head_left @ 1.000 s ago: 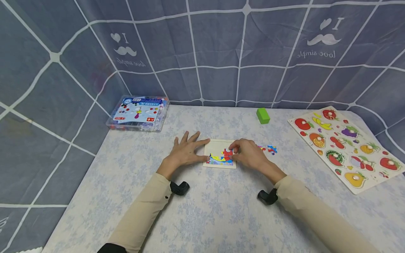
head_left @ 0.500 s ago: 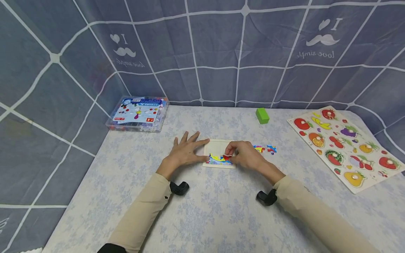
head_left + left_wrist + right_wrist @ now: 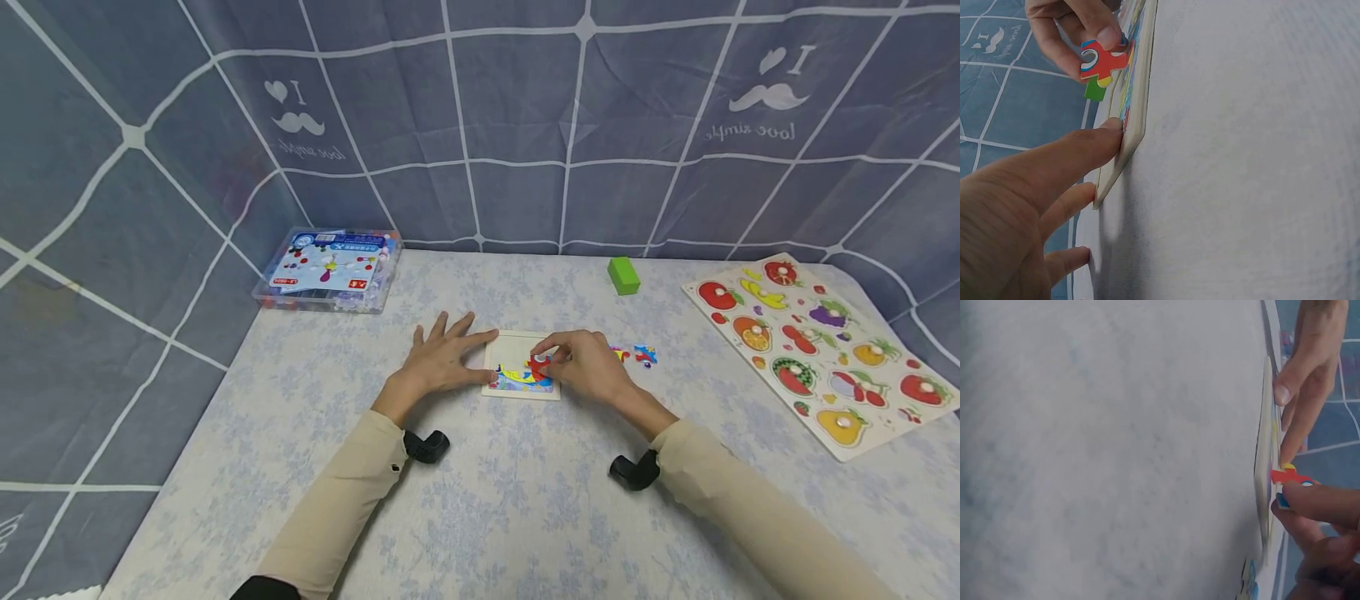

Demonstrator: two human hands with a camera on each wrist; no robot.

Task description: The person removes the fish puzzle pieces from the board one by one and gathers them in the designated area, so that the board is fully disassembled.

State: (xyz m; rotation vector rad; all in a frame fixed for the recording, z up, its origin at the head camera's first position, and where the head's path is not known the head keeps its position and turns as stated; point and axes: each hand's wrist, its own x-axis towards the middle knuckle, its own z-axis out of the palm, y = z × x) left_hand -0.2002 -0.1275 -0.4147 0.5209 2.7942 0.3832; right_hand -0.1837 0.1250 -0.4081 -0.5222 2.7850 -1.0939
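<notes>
Fingers spread, a left hand (image 3: 442, 364) touches one pale wooden puzzle tray (image 3: 507, 350) at its left edge; the right hand (image 3: 590, 367) pinches one red jigsaw piece (image 3: 1105, 65) over its right side, two multicoloured loose pieces (image 3: 646, 356) beyond, blue-mottled tablecloth (image 3: 517, 500) stretching in front.

In the head view, the right hand (image 3: 592, 367) covers part of the red puzzle piece (image 3: 537, 367), part of the puzzle tray (image 3: 517, 396) and the near end of one loose piece (image 3: 622, 353); fine print on the box label (image 3: 322, 262) is too small to read. The left wrist view crops the right hand above and the left hand (image 3: 1007, 206) at left. In the right wrist view, loose pieces (image 3: 1250, 586) are blurred, cut off below.
</notes>
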